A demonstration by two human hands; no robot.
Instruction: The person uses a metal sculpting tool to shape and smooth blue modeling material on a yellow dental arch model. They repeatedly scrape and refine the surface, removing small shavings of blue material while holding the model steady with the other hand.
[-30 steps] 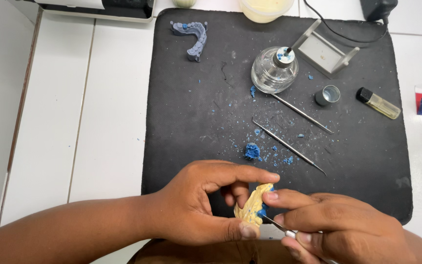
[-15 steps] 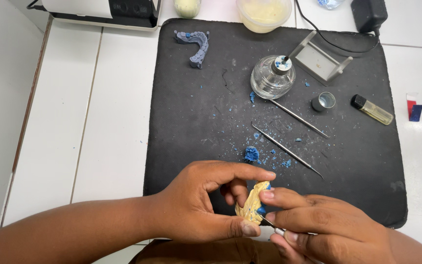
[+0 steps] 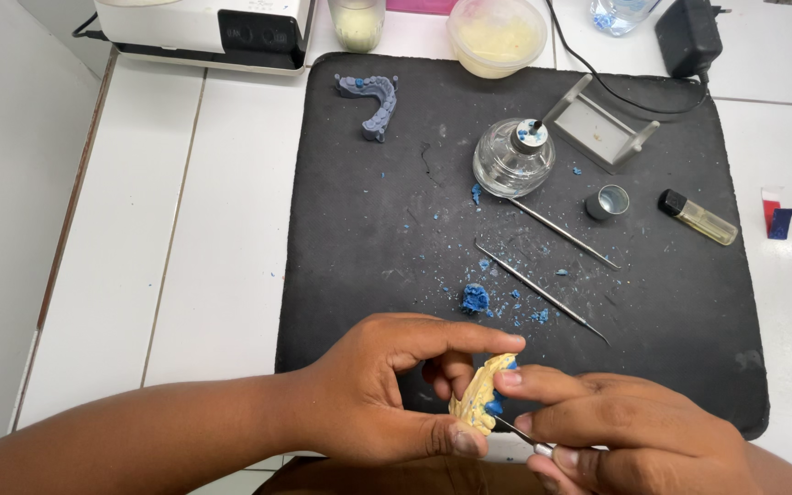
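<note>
A white tiled table (image 3: 185,229) carries a black mat (image 3: 368,229) that fills most of the view. Behind the mat stand a white machine (image 3: 203,23), a tub (image 3: 492,35) of pale paste, a small jar (image 3: 357,23) and a black plug (image 3: 689,37) with its cord. Near the lower edge of the mat the left hand (image 3: 378,394) grips a yellow dental cast (image 3: 478,399), its fingers closed on it from above and below, thumb beneath. The right hand (image 3: 616,431) is closed on a thin metal tool (image 3: 517,435), whose tip touches a spot of blue wax on the cast; its forefinger rests on the cast's top. On the mat, further back, lie a glass spirit lamp (image 3: 513,160), a metal stand (image 3: 600,124), a grey-blue jaw model (image 3: 373,101), two long metal probes (image 3: 543,293) lying slantwise and apart, a lighter (image 3: 698,217), a small metal cap (image 3: 608,202), and a blue wax lump (image 3: 475,298) among scattered blue crumbs. A red and blue piece (image 3: 776,218) lies on the table right of the mat.
</note>
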